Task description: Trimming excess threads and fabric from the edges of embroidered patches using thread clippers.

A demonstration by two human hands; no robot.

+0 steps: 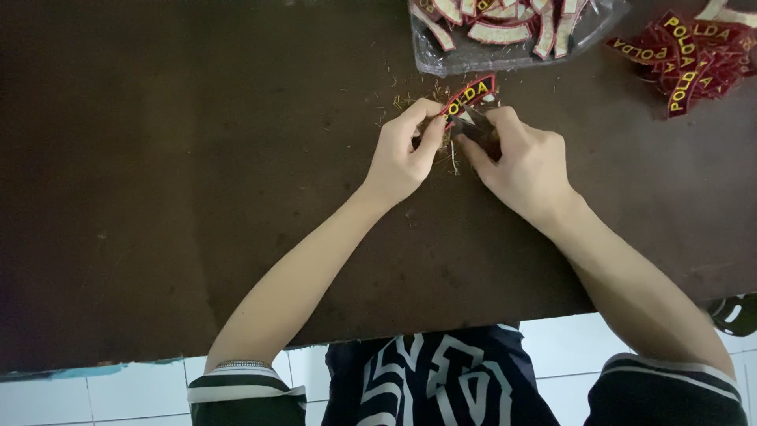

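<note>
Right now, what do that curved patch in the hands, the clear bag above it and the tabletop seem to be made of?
The curved patch looks like embroidered cloth: matte dark red with raised yellow stitching and a red border, loose threads around it. The clear bag seems thin glossy plastic, crinkled and see-through. The tabletop looks like dark brown wood, dull and scuffed, though it could be laminate.

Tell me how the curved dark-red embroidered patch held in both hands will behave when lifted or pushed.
The curved dark-red embroidered patch looks thin and small, so probably very light. It keeps its arc while pinched by the left hand and right hand, suggesting some stiffness. Lying flat on the dark brown table, it would likely slide, not roll.
</note>
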